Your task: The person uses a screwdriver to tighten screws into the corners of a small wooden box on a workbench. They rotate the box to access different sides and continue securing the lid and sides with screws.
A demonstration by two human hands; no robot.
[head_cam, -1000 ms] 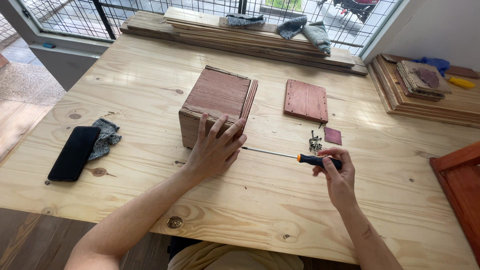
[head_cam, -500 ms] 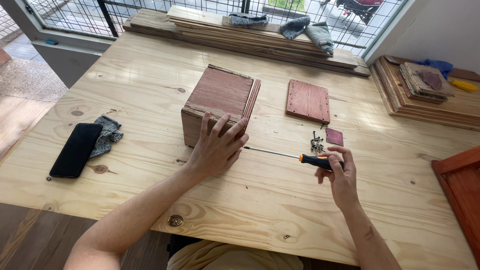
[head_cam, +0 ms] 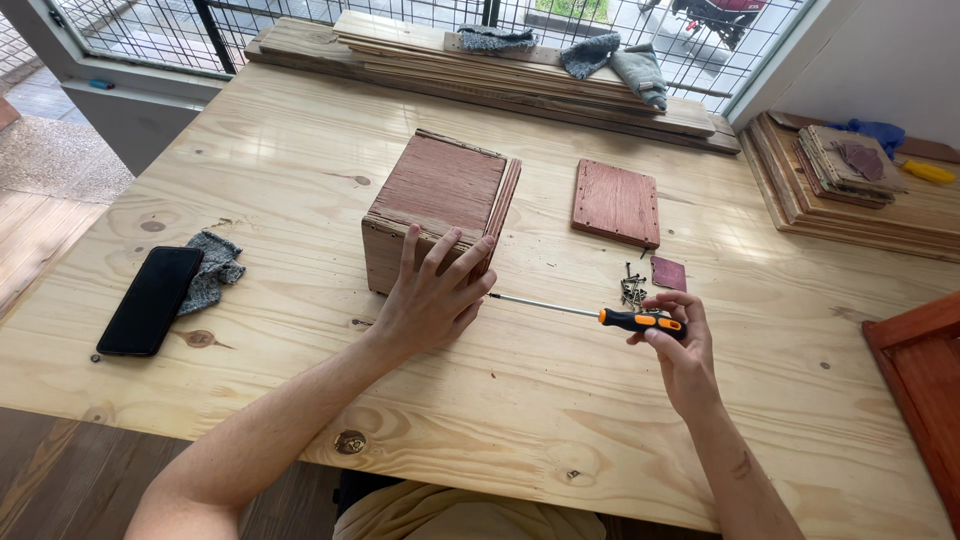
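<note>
A reddish-brown wooden box [head_cam: 440,195] stands on the pale pine table [head_cam: 520,400]. My left hand [head_cam: 430,295] lies flat against the box's near side, fingers spread over its top edge. My right hand [head_cam: 675,345] grips the orange-and-black handle of a screwdriver [head_cam: 640,321]. Its thin steel shaft lies level and points left, with the tip at the box's lower right corner. A small heap of dark screws [head_cam: 632,290] lies just beyond my right hand.
A flat red wooden panel [head_cam: 617,202] and a small dark red square [head_cam: 668,272] lie right of the box. A black phone [head_cam: 150,300] rests on a grey cloth [head_cam: 212,268] at left. Planks are stacked at the back [head_cam: 500,65] and right [head_cam: 850,190]. A red board [head_cam: 925,390] sits at the right edge.
The view has shifted slightly. Both hands keep their places: the left stays pressed on the box, the right stays on the screwdriver handle.
</note>
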